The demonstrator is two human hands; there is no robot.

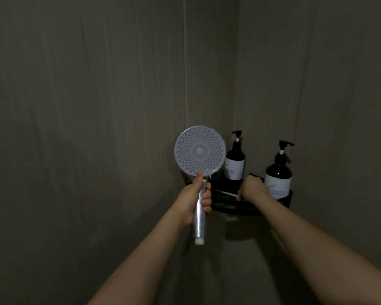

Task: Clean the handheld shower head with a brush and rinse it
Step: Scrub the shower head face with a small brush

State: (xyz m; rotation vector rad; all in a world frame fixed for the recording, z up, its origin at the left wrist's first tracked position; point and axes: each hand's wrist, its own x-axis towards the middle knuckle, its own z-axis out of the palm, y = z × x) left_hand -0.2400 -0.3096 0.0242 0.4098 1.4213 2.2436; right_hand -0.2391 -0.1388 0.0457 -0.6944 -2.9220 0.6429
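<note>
My left hand point(195, 200) grips the chrome handle of the handheld shower head point(200, 150) and holds it upright, its round white nozzle face turned toward me. My right hand point(252, 188) reaches into the black corner shelf point(235, 209), fingers curled down around a thin pale handle point(228, 194), seemingly a brush, that lies on the shelf. The brush's head is hidden in the dark shelf and behind my hand.
Two dark pump bottles with white labels stand on the shelf, one point(235, 160) at the back and one point(278, 173) to the right of my right hand. Grey tiled walls meet in a corner behind the shelf. The light is dim.
</note>
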